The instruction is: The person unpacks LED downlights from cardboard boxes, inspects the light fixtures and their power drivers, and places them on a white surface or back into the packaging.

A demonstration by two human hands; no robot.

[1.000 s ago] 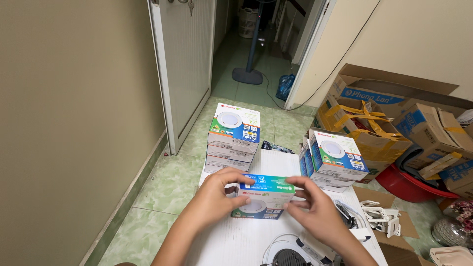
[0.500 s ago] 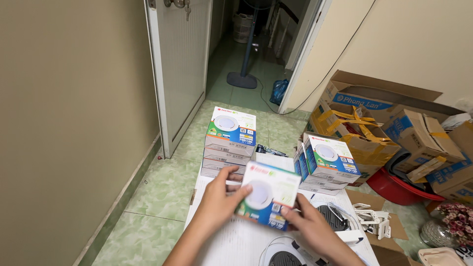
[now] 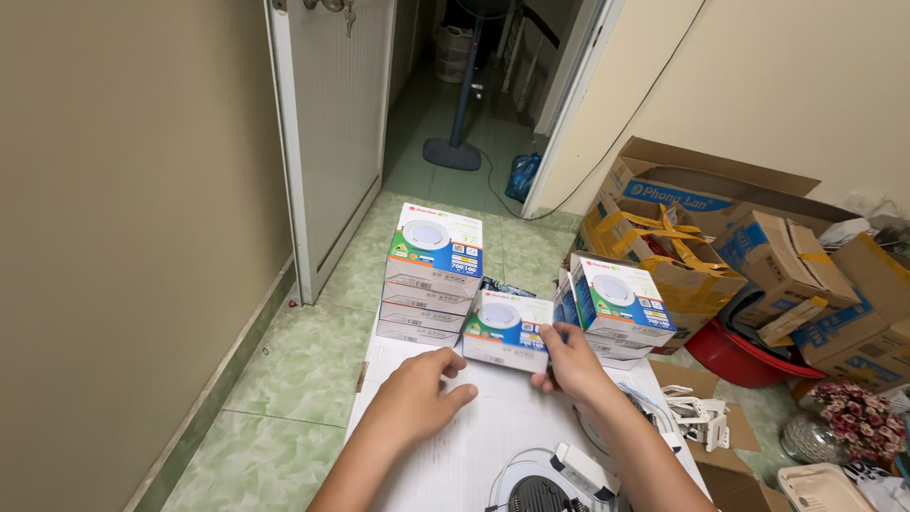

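White-blue box (image 3: 507, 329) flat, long axis left-right, right hand (image 3: 569, 365) gripping end.

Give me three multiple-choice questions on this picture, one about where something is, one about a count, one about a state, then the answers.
1. Where does the box in the right hand sit?
A. Between the two stacks of boxes
B. On the red basin
C. Inside the doorway

2. How many boxes are in the left stack?
A. One
B. Four
C. Nine

3. What is the left hand doing?
A. Gripping the box
B. Holding the door
C. Resting on the white board, holding nothing

Answers:
1. A, it lies between the left stack and the right stack.
2. B, four layers show along the stack's side.
3. C, its palm faces down on the board, apart from the box.
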